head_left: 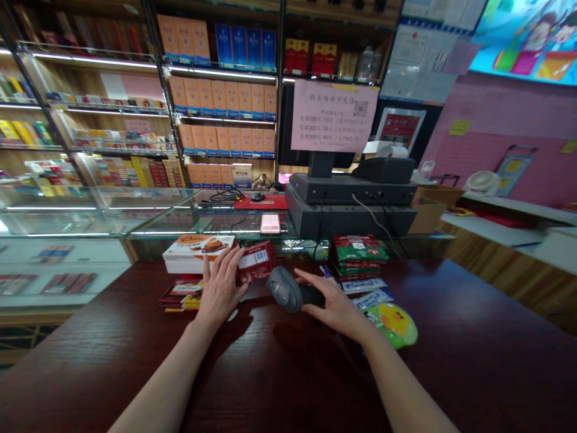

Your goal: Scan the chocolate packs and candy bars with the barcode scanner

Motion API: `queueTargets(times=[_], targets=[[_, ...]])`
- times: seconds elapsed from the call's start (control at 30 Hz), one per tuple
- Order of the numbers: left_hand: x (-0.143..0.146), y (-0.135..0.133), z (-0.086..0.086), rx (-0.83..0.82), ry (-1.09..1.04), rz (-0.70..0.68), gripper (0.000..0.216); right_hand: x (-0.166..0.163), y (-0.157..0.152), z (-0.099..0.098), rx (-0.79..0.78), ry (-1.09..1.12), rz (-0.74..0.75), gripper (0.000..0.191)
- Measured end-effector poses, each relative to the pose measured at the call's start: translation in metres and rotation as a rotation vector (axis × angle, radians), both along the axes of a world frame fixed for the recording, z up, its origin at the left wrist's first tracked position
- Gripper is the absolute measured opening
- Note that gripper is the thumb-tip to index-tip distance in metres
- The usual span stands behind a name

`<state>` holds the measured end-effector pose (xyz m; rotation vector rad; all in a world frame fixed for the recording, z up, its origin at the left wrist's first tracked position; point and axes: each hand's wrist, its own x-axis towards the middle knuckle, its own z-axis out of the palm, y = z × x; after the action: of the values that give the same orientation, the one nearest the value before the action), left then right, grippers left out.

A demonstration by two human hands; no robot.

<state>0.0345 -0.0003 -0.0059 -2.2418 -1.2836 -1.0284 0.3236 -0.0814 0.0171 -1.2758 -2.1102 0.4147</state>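
Observation:
My left hand (223, 285) grips a dark red box (256, 262), tilted so that its white barcode label faces me. In my right hand (336, 300) is a dark grey handheld barcode scanner (285, 290), its head close to the box. Beside my left hand lies a white box with a brown picture (198, 249), resting above several red and yellow packs (183, 291). To the right of the scanner are blue-and-white packets (372, 296) and a green pouch with a yellow duck (396, 323), partly behind my right forearm. Behind them rises a stack of red and green packs (359, 252).
A dark wooden counter (252, 385) spans the front. At its back edge stands a glass display case (157, 225) carrying a cash register (351, 204) with dangling cables and a screen with a pink paper sign (333, 114). Shelves of boxes (225, 96) line the wall.

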Motion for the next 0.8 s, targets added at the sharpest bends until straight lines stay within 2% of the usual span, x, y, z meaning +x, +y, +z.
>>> queueTargets(times=[0.23,0.5,0.8], targets=[[0.001,-0.002,0.002,-0.002,-0.009,-0.003,0.076,-0.017,-0.006,0.004,-0.062,-0.087,0.085,0.070],[0.000,-0.001,0.002,-0.002,-0.003,-0.011,0.079,-0.033,-0.008,-0.004,-0.102,-0.171,0.194,0.069],[0.000,-0.002,0.002,0.013,0.005,-0.024,0.077,-0.041,-0.010,-0.008,-0.084,-0.186,0.242,0.072]])
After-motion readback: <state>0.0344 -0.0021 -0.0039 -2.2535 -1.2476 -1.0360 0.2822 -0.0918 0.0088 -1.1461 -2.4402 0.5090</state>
